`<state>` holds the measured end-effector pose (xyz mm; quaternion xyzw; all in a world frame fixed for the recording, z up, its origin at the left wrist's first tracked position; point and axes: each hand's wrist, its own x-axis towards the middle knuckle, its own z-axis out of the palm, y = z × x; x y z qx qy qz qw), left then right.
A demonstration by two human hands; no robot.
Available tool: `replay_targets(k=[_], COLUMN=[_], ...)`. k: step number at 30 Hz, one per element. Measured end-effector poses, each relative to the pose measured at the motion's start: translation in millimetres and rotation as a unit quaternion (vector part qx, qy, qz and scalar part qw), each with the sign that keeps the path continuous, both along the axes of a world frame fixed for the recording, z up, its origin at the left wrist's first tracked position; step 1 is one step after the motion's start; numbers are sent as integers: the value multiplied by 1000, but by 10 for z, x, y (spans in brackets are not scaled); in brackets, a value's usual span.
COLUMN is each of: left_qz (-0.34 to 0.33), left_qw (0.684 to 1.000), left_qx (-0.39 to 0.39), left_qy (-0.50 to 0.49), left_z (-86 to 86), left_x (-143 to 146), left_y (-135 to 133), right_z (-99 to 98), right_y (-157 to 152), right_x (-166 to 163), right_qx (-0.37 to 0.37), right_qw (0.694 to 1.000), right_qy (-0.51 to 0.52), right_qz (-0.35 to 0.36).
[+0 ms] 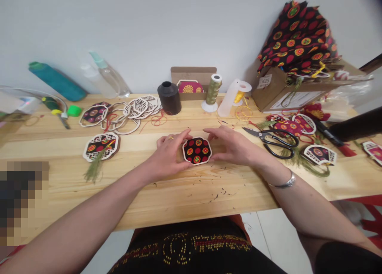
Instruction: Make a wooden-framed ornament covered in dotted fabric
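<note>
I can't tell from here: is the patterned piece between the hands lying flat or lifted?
Flat: the patterned piece lies face up on the table, with the left hand and right hand touching its side edges.

One number legible on the bench.
A white sticker (pixel 265 80) on the cardboard box (pixel 273 97) read "3025"; the box's other print was too small.

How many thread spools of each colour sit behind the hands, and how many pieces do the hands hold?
Black spool: 1
Olive spool: 1
Yellow spool: 1
Patterned piece, held between left hand and right hand: 1
Total: 4
</note>
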<state>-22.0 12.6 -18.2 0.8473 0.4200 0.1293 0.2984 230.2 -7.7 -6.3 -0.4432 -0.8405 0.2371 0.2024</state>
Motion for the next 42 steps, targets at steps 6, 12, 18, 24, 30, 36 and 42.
replay_targets(k=[6,12,18,24,30,36,42], left_qz=[4,4,1,-3,12,12,11], left_qw=[1000,1000,1000,1000,1000,1000,1000], left_qx=[-8,-4,-12,-24,-19,-15,-13], left_qy=[5,2,3,-5,-1,1,11], left_z=[20,4,10,14,4,-15,-14], left_x=[16,12,11,-16,1,8,8], left_y=[-12,-20,-11,2,-5,-12,-18], right_z=[13,-1,-22,-97,-136,-140,-150], right_y=[-25,-30,-20,2,20,21,25], right_x=[-58,-98,-62,-25,-72,-82,-87], right_qx=[-20,-11,-2,56,57,59,52], right_qw=[999,999,1000,997,996,996,996], right_qy=[-27,-32,-23,43,52,56,55], right_qz=[-15,-20,-10,27,44,45,45])
